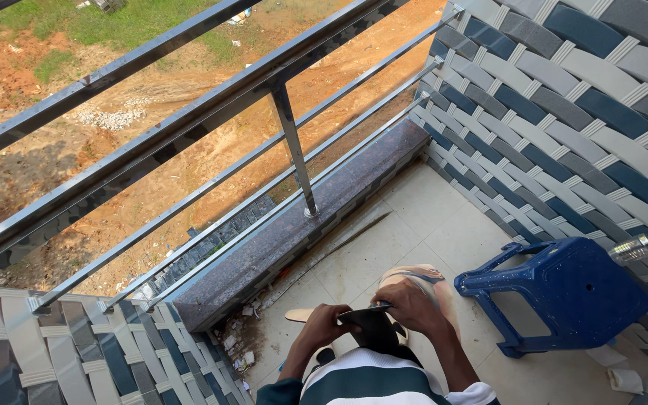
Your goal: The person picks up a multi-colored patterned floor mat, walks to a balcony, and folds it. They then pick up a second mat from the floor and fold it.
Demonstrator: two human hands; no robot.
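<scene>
A striped shirt (373, 379) fills the bottom edge, green and white bands, one sleeve on each side. Just above it two hands meet on one dark flat card (369, 319). The left hand (324, 324) has its grip closed on the card's left edge, fingers curled under. The right hand (408, 301) comes over the top, its grip closed on the card's right end. The card is held low over the floor (414, 225), in front of the person's lap.

Under the hands lie two pale sandals (418, 276), partly hidden by the hands and card; only a toe end of the nearer one shows at the left. To the right one blue plastic stool (564, 292) lies on its side, with one clear bottle (634, 249) on top of it. Two scraps of white paper (624, 379) lie by the wall at the lower right.

Left of the hands, debris (238, 349) gathers in the corner under a dark stone ledge (301, 225). One steel post (294, 150) rises from the ledge and carries the railing (189, 120), several bars. Woven-pattern walls (564, 112) close both ends. Beyond the bars lie red dirt (151, 90) and a strip of grass (129, 19).
</scene>
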